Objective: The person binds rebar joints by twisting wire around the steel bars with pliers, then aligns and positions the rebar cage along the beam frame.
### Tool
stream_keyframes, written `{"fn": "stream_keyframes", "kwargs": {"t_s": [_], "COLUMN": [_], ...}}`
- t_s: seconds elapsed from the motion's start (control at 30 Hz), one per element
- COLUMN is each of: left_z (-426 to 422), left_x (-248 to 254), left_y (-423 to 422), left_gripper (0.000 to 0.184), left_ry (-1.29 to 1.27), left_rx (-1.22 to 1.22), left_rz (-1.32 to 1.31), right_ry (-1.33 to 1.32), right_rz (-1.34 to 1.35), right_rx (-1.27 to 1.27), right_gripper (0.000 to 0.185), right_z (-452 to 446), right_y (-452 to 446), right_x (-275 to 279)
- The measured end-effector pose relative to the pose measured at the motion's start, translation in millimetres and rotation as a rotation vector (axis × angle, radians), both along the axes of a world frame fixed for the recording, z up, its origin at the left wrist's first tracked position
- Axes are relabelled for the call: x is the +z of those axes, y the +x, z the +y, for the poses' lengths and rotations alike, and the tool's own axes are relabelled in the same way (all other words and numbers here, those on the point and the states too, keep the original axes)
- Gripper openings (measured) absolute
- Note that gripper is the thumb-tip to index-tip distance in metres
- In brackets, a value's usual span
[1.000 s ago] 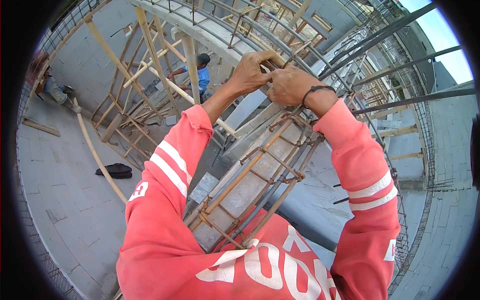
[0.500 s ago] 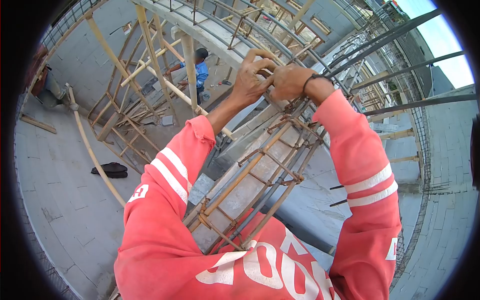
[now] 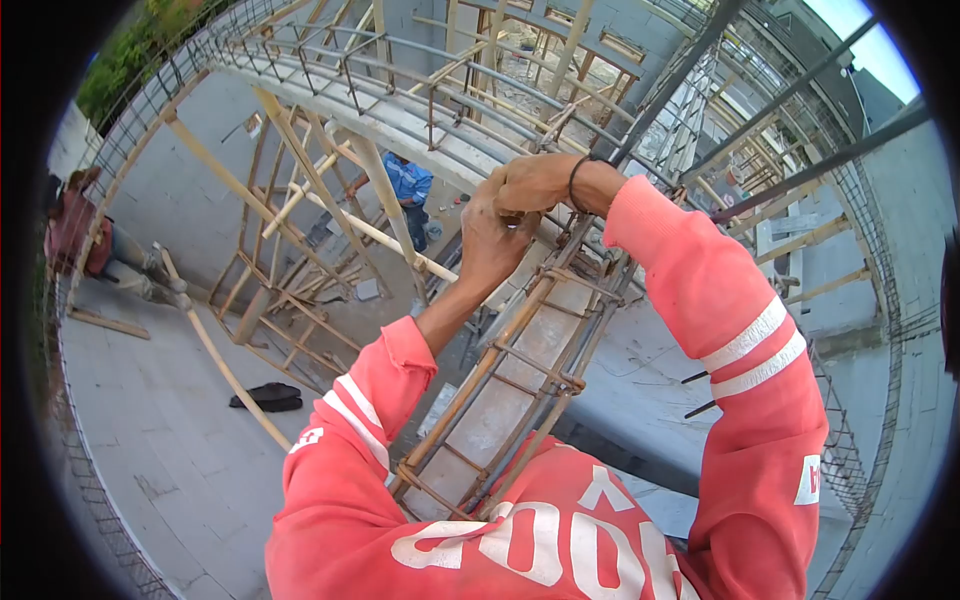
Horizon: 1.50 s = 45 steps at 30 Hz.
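My left hand (image 3: 492,238) and my right hand (image 3: 545,184) meet at the far end of a rebar cage (image 3: 540,365). The fingers of both are bent and pressed together, close to the bars. Whatever they pinch is too small or hidden to name. The cage, of rusty long bars with square stirrups, runs from my chest up to my hands above a concrete wall top (image 3: 488,430). Bars and joints right behind my fingers are covered by the hands.
Another rebar cage (image 3: 432,115) crosses along a concrete beam ahead. Long dark bars (image 3: 725,105) jut in at upper right. Bamboo props (image 3: 385,190) stand below left. One worker in blue (image 3: 408,182) is down below; another person (image 3: 85,235) is at far left. A black item (image 3: 266,397) lies left.
The view has shifted, showing more of the far left and upper area. My hands are drawn closer together, the right now above the left. The person in blue is partly behind a prop.
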<state>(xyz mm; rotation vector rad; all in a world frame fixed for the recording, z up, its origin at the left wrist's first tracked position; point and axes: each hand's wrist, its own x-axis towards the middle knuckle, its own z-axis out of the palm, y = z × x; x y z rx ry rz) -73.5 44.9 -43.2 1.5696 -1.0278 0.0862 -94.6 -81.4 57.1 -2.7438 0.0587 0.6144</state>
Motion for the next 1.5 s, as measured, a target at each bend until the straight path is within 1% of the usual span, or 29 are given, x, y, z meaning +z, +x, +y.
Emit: {"fn": "stream_keyframes", "kwargs": {"t_s": [0.03,0.07,0.1,0.13,0.2,0.23,0.27,0.3,0.37,0.43,0.5,0.57,0.63,0.67,0.73,0.77,0.8,0.87,0.93,1.0,1.03,1.1,1.13,1.17,1.3,1.37,1.4,1.47,1.5], "left_z": [0,0,2,2,0,-2,-4,-7,-9,-8,-14,-13,-8,-6,2,3,5,7,0,-6,-9,-11,-12,-11,-11,-12,-11,-12,-11], "left_x": [5,9,13,13,7,1,-7,-13,-13,-13,-24,-26,-12,-4,16,21,25,24,20,7,-4,-7,-4,-2,7,12,15,21,24], "left_y": [0,-2,-5,-6,-9,-9,-8,-7,-8,-10,-5,-2,-1,-1,-3,-4,-5,-5,-3,-4,-2,-3,-6,-8,-10,-9,-10,-13,-14], "left_gripper": [0.033,0.031,0.029,0.029,0.028,0.028,0.027,0.026,0.023,0.02,0.019,0.018,0.022,0.022,0.03,0.03,0.032,0.034,0.035,0.034,0.034,0.037,0.039,0.04,0.047,0.05,0.052,0.051,0.051], "left_ry": [0.009,-0.03,-0.068,-0.057,-0.11,-0.104,-0.061,-0.019,0.0,0.017,0.027,0.032,0.003,0.002,0.054,0.056,0.041,0.031,-0.084,-0.095,-0.108,-0.171,-0.209,-0.242,-0.329,-0.352,-0.363,-0.348,-0.331], "left_rx": [-0.01,-0.042,-0.073,-0.08,-0.038,-0.047,-0.051,-0.055,-0.056,-0.106,-0.08,-0.056,-0.217,-0.227,-0.31,-0.314,-0.349,-0.384,-0.398,-0.373,-0.339,-0.339,-0.348,-0.363,-0.398,-0.408,-0.407,-0.355,-0.31], "left_rz": [-0.018,0.047,0.113,0.096,0.087,0.069,0.145,0.221,0.208,0.416,0.362,0.313,0.629,0.625,0.894,0.894,0.968,1.044,1.223,1.221,1.217,1.252,1.278,1.307,1.386,1.398,1.406,1.428,1.449], "right_ry": [-0.031,0.022,0.053,0.084,-0.05,-0.046,-0.049,-0.053,-0.056,-0.062,-0.031,-0.087,-0.028,0.02,-0.029,-0.07,0.001,-0.003,-0.017,-0.069,-0.07,-0.122,-0.347,-0.337,-0.441,-0.363,-0.361,-0.364,-0.365], "right_rz": [-0.042,-0.036,-0.043,-0.05,0.115,0.096,0.112,0.085,0.042,0.02,0.029,0.172,0.092,0.018,-0.009,-0.033,0.025,0.007,-0.015,0.16,0.155,0.127,0.101,0.102,0.075,-0.236,-0.236,-0.588,-0.589], "right_rx": [0.045,0.072,0.083,0.094,0.087,0.078,0.064,0.099,0.127,0.097,0.061,-0.049,-0.035,-0.014,0.018,0.06,-0.087,-0.07,-0.061,-0.167,-0.171,-0.311,-0.22,-0.222,0.087,-0.078,-0.075,-0.043,-0.038], "right_gripper": [0.039,0.037,0.036,0.035,0.032,0.032,0.034,0.039,0.043,0.045,0.045,0.035,0.036,0.036,0.037,0.038,0.038,0.04,0.041,0.038,0.038,0.031,0.039,0.039,0.032,0.026,0.026,0.019,0.019], "right_z": [-3,-6,-1,4,15,17,19,13,-1,1,5,17,14,9,10,12,6,-2,-6,-3,4,29,34,35,42,63,64,57,50], "right_y": [1,3,3,3,0,0,0,4,17,23,18,12,13,13,13,14,22,30,38,49,38,8,7,6,4,-22,-27,-35,-35], "right_x": [-6,-12,-5,1,17,18,20,12,-17,-26,-15,4,-11,-16,-11,-9,-28,-41,-56,-70,-55,-12,-4,3,38,103,114,124,121]}}
